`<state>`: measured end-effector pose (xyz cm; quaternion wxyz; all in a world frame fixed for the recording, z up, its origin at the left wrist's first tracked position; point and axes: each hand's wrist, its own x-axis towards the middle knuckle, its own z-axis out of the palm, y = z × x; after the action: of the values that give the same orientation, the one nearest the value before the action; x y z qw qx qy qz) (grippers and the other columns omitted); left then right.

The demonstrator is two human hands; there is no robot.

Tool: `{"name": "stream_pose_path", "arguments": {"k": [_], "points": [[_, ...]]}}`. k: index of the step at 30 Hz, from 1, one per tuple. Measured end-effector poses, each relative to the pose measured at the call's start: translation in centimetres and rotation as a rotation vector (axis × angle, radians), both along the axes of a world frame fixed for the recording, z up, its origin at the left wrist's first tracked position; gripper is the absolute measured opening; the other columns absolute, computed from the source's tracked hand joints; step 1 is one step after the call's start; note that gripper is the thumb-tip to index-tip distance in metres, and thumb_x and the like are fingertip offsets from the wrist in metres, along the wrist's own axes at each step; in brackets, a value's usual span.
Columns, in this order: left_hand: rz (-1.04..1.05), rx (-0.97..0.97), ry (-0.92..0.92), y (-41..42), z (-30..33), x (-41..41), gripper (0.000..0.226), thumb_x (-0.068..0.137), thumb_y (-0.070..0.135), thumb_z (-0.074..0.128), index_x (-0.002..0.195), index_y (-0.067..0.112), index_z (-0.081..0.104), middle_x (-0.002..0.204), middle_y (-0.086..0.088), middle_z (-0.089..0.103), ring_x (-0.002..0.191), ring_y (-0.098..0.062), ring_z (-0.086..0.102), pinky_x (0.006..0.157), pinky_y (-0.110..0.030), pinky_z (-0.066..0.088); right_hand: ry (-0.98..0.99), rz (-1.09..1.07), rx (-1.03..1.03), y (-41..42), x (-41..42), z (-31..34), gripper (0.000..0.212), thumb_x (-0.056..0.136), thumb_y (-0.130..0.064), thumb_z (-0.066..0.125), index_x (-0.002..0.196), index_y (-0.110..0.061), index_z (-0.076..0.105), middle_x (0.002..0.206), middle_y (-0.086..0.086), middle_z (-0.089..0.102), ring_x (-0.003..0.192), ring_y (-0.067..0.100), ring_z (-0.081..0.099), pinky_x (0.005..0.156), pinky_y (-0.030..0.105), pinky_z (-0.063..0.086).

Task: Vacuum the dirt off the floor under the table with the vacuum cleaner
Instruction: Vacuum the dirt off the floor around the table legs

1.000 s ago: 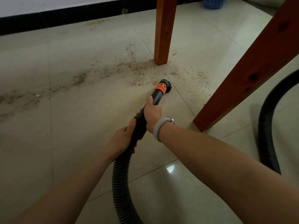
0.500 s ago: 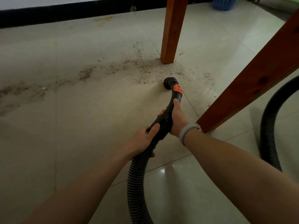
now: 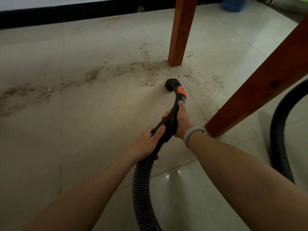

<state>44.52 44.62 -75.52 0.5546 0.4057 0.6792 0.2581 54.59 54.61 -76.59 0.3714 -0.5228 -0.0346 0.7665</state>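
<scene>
**Both hands on the vacuum wand, nozzle down at the edge of the dirt**

The landmark is the upright orange-brown wooden table leg (image 3: 180,30) standing on the pale glossy tiled floor (image 3: 83,139). A band of brown gritty dirt (image 3: 93,75) spreads from the foot of that leg away to its left, with finer specks scattered on the tiles in front of it and to its right. The round black vacuum nozzle (image 3: 171,84) sits on the floor just in front of the leg's foot, at the near edge of the dirt. Behind the nozzle comes an orange collar (image 3: 181,91) and then the curved black plastic wand handle (image 3: 173,114), running back from the leg toward the person.

The right hand (image 3: 182,119) wraps its fingers round the handle, thumb stretched along it toward the collar; a light grey wristband (image 3: 191,135) sits on that wrist. The left hand (image 3: 148,142) grips lower, fingers curled where the handle meets the black ribbed vacuum hose (image 3: 141,189), which drops to the bottom edge of the view. A second stretch of ribbed hose (image 3: 280,130) lies far right of the leg, beyond a slanted wooden table leg (image 3: 260,84). Behind the upright leg runs a black skirting strip (image 3: 66,14), and a blue plastic basket (image 3: 235,4) stands behind and to its right
</scene>
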Motion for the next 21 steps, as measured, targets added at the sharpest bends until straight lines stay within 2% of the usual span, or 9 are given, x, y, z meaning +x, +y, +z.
{"name": "stream_pose_path", "arguments": {"k": [13, 21], "points": [[0.096, 0.016, 0.004, -1.3, -0.1, -2.1, 0.053, 0.092, 0.056, 0.042, 0.107, 0.006, 0.051, 0.081, -0.014, 0.060, 0.044, -0.019, 0.058, 0.042, -0.025, 0.048, 0.010, 0.085, 0.042, -0.2, -3.2, -0.9, 0.043, 0.090, -0.052, 0.053, 0.083, -0.010, 0.048, 0.056, 0.004, 0.051, 0.041, 0.016, 0.049, 0.053, 0.028, 0.050], [0.159, 0.041, 0.006, -1.9, -0.3, -3.8, 0.049, 0.093, 0.052, 0.044, 0.104, 0.004, 0.052, 0.076, -0.013, 0.059, 0.042, -0.018, 0.057, 0.040, -0.024, 0.047, 0.026, 0.126, 0.066, -0.5, -5.2, -1.3, 0.041, 0.090, -0.050, 0.052, 0.082, -0.010, 0.048, 0.054, 0.003, 0.052, 0.042, 0.017, 0.051, 0.057, 0.031, 0.050]]}}
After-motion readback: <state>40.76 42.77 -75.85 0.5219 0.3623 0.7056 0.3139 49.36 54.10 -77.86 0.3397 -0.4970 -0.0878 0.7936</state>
